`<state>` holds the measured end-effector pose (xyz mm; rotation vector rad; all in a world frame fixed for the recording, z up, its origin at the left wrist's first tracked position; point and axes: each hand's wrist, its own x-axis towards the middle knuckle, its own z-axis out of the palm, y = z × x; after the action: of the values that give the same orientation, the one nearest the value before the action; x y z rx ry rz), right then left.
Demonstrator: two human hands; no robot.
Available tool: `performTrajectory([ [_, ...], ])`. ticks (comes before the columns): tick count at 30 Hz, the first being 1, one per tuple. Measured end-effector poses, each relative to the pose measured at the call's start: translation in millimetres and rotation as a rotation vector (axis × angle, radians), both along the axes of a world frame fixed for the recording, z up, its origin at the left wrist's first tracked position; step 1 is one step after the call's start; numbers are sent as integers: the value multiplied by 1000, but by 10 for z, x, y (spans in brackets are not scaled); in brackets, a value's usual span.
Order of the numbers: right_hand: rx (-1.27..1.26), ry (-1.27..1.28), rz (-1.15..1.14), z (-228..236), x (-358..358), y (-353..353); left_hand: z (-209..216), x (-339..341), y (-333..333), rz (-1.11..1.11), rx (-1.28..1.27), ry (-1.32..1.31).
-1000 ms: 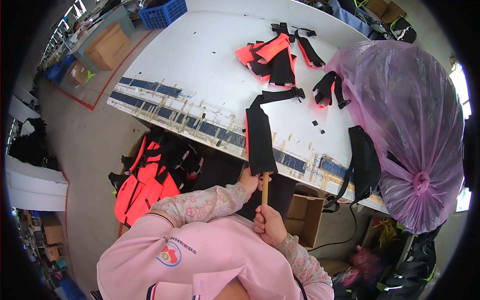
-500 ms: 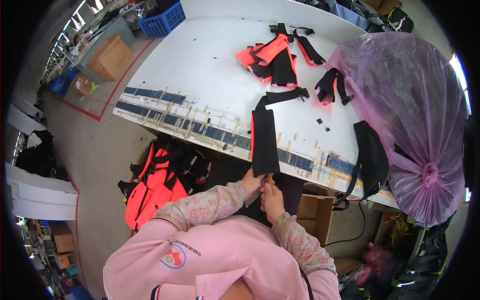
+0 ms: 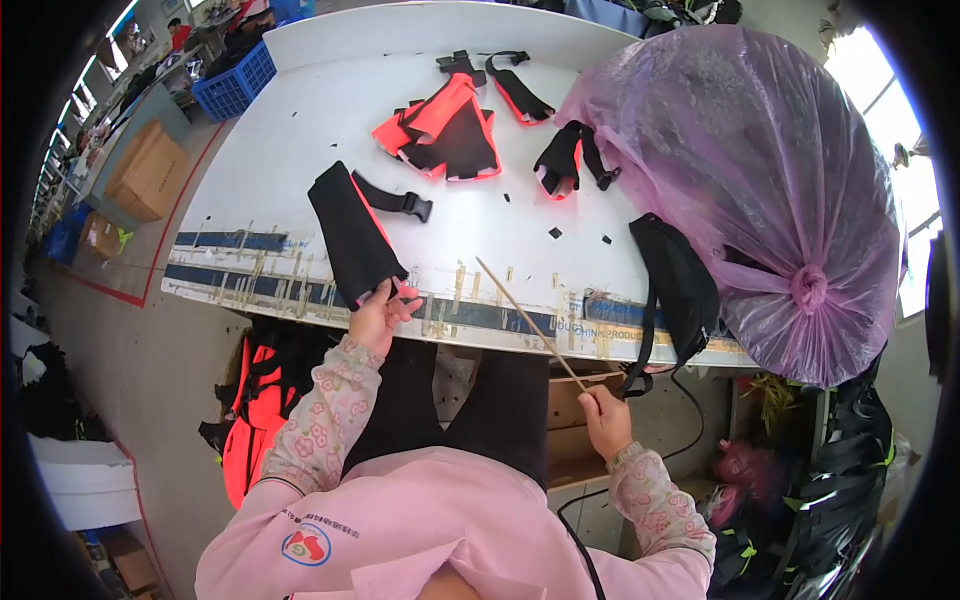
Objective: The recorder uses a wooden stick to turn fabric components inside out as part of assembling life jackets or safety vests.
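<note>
My left hand [image 3: 374, 322] pinches the near end of a black fabric belt piece [image 3: 355, 240] with a red-orange edge, which lies slantwise over the table's front. A black strap with a side-release buckle [image 3: 417, 206] extends from it to the right. In my right hand [image 3: 606, 422], closed round its lower end, is a thin wooden stick [image 3: 530, 326]. The stick points up and left over the table edge, apart from the fabric. Farther back lies a pile of black and red-orange fabric pieces [image 3: 445, 125], with two similar strapped pieces [image 3: 522, 97] [image 3: 560, 165] to its right.
A big tied purple plastic bag [image 3: 750, 150] fills the table's right side, a black pouch [image 3: 672, 290] before it. The white table [image 3: 280, 130] has a worn, taped front edge. Red-orange bags [image 3: 255, 420] sit below left; a blue crate [image 3: 235, 85] stands behind left.
My hands have parted. The left has carried the belt piece left and farther onto the table; the right has moved right with the stick, now in plain view. The view has shifted too.
</note>
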<state>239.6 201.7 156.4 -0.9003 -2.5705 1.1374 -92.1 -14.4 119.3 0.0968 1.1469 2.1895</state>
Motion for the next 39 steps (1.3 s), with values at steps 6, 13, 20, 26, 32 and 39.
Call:
performTrajectory([
  [6,588,44,83,165,-510,919,-240,400,214,-253,-226,-125],
  [13,870,92,-69,366,-1071,2743,-394,580,215,-386,-361,-35],
  [20,461,-557,-432,-21,-758,4405,-346,566,283,-347,-410,-43],
  [26,728,124,-604,542,-619,4881,-318,565,330,-379,-435,-49],
  [32,797,-809,-303,406,-542,4490,-291,582,337,-341,-474,-64],
  [39,927,-916,-608,113,-651,4481,-311,549,310,-352,-445,-61],
])
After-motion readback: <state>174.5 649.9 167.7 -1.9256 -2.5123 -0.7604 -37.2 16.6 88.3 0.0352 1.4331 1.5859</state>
